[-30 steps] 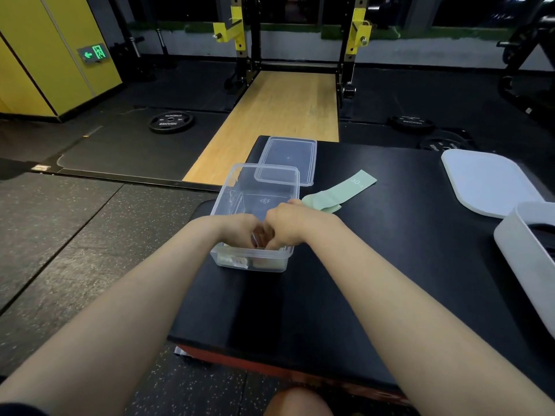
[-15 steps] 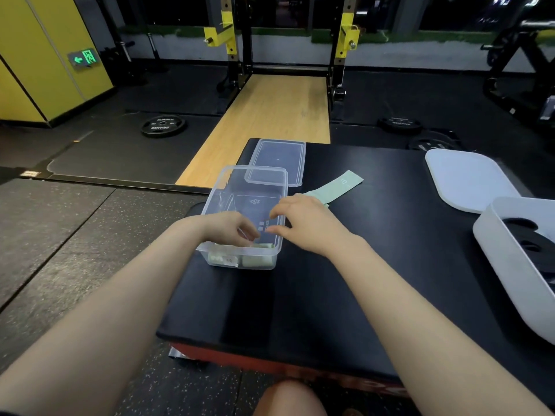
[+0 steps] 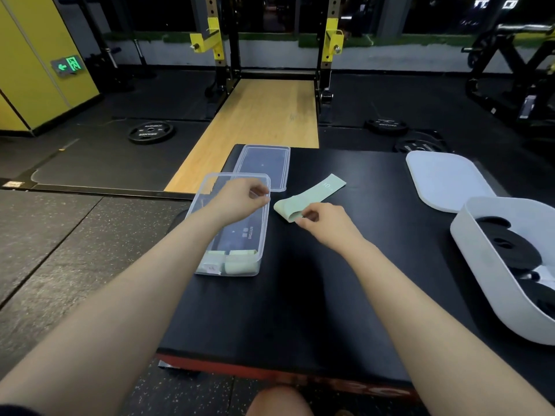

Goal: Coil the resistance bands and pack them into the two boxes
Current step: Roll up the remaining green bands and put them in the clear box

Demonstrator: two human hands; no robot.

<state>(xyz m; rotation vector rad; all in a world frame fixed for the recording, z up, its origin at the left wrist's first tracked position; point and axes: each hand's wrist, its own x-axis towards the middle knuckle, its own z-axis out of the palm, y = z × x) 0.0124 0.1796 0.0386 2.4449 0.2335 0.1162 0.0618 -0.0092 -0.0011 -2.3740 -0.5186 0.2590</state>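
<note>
Already two coiled bands (image 3: 228,264) sat in one clear box (image 3: 260,250).
Right hand (image 3: 327,223) pinched one flat green band (image 3: 309,195); left hand (image 3: 237,199) hovered loosely curled, holding nothing, over the black gym table (image 3: 330,295).

Both bare forearms reach forward from the bottom corners of the view, converging toward the middle. The left hand (image 3: 237,201) is raised with its back toward the camera, wrist bent a little to the right, fingers loosely curled and thumb tip near the fingertips; whether it holds anything cannot be made out. The right hand (image 3: 326,222) lies lower and to the right, fingers curled inward, thumb and forefinger pinching the near folded end of the green resistance band (image 3: 309,196).
</note>
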